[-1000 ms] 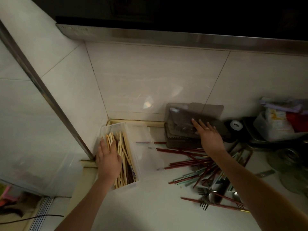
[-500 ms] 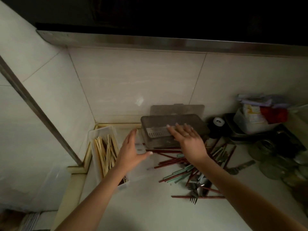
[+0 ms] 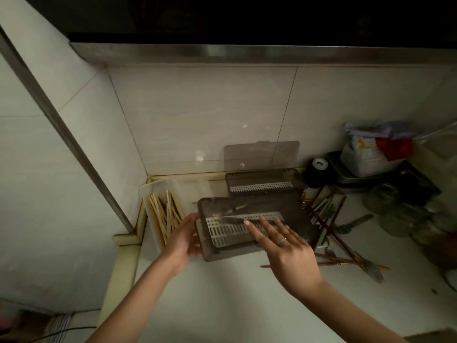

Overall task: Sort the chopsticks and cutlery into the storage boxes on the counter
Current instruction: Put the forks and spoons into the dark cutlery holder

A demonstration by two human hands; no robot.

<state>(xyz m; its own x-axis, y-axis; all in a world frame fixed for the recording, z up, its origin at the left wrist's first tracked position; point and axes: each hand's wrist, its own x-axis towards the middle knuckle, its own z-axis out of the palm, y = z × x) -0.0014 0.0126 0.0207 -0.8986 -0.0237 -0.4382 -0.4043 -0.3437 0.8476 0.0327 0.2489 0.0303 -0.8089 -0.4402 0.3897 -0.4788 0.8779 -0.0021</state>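
Gripping the dark box's (image 3: 249, 226) left end, the left hand (image 3: 181, 240) steadies it while the flat-fingered right hand (image 3: 284, 246) rests across its long axis.

Left hand (image 3: 183, 240) grips left end of dark smoky plastic storage box (image 3: 252, 226); right hand (image 3: 286, 253) lies flat on its slotted white insert. Clear box of pale wooden chopsticks (image 3: 164, 216) left of it; red and green chopsticks, forks (image 3: 331, 226) right; second dark box (image 3: 262, 183) behind.

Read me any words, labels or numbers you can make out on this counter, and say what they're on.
None can be read.
Packet in the bin at the far right: yellow and dark printing, too blurred to read.
Red packet beside it: no lettering can be made out.
Dark storage boxes: only perforated grids, no text.
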